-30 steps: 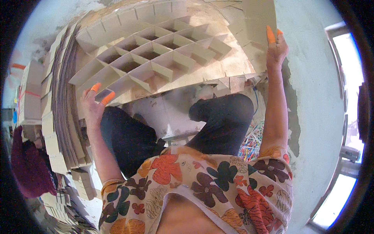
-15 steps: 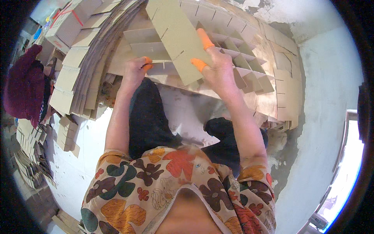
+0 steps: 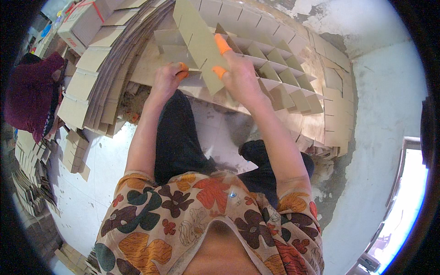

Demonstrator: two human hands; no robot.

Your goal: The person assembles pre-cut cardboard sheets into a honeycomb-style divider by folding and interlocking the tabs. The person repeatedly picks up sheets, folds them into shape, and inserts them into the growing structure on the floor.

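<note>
My right hand (image 3: 243,75), with orange covers on thumb and forefinger, grips a long slotted cardboard strip (image 3: 198,41). The strip slants from the far left toward me, tilted on edge. My left hand (image 3: 168,79) has the same orange fingertip covers and is pinched closed on the end of a cardboard cross strip (image 3: 195,79). More cross strips (image 3: 170,39) stand to the left of the long one. Right of my right hand, a cardboard divider grid (image 3: 279,68) stands with interlocked cells. Where the long strip's lower edge meets the cross strips is partly hidden.
A wooden board (image 3: 213,97) bears the work. Stacks of slotted cardboard (image 3: 98,68) rise on the left, others (image 3: 337,105) along the right. Farther left are a carton (image 3: 82,27) and a maroon cloth (image 3: 34,96). A peeling wall (image 3: 385,101) bounds the right.
My right hand has shifted left with the long strip, which now shows narrower, turned more on its edge. My left hand has moved slightly right, still at a cross strip.
</note>
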